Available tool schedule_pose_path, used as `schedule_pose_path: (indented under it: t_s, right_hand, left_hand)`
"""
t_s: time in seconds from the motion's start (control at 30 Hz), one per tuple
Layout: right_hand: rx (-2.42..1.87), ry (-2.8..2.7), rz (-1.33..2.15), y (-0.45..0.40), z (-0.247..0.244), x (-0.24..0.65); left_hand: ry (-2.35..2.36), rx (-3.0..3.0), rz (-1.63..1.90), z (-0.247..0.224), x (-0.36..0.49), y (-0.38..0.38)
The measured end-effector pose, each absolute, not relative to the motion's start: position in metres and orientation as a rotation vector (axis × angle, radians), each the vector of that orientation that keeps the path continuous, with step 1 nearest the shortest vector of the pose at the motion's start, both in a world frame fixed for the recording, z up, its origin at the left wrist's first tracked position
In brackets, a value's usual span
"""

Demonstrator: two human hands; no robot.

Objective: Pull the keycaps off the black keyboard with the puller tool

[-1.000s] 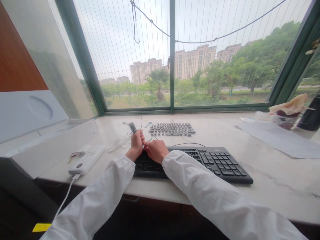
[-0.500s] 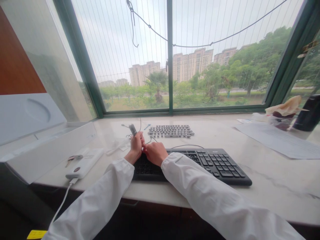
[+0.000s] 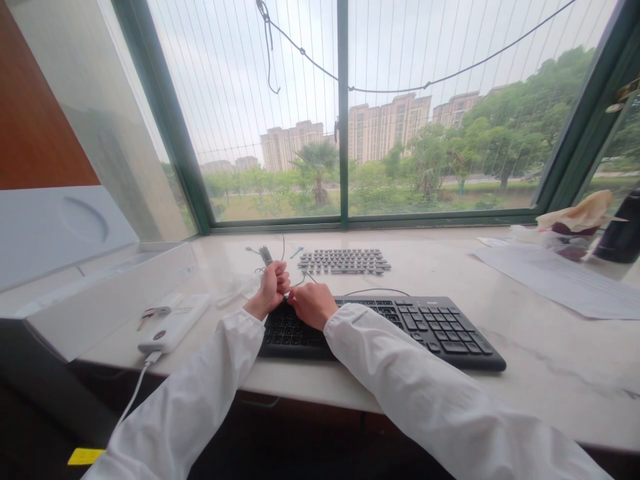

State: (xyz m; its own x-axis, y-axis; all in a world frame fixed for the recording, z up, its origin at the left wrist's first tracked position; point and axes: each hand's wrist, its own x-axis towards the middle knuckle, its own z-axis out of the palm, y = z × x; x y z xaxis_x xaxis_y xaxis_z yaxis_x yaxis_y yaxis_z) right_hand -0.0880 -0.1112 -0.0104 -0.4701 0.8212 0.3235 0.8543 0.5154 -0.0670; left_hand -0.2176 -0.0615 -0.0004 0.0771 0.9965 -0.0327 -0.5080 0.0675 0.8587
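Note:
My left hand (image 3: 273,288) is closed round a slim grey tool (image 3: 265,253), whose ribbed or bristled upper end sticks out above the fist. Its lower end is hidden by my fingers. Close against it, my right hand (image 3: 313,305) has its fingers pinched together; what they hold, if anything, cannot be made out. Both hands are over the left part of a black keyboard (image 3: 453,327), where bare key sockets (image 3: 290,331) show. Behind the keyboard, loose keycaps (image 3: 345,261) lie in rows. A small blue-grey tool (image 3: 297,253) rests beside them.
At the left are a white power bank (image 3: 175,327) with a cable, keys (image 3: 146,318) and an open white box (image 3: 115,297). Clear plastic (image 3: 240,288) lies near my left hand. Papers (image 3: 545,280) and a dark bottle (image 3: 620,230) are at the right, below the window.
My left hand has shifted slightly left, and the grey tool's upper end has turned a little. My right hand stays nearly in place. The whole view has moved slightly.

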Motion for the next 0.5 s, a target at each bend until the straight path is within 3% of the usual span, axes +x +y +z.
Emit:
schedule_pose_path:
  t_s: [0.5]
  right_hand:
    - [-1.417, -2.476, -0.15, -0.1155, -0.005, -0.0865]
  left_hand:
    - [0.765, 0.827, 1.301, 0.0009, -0.219, -0.0611]
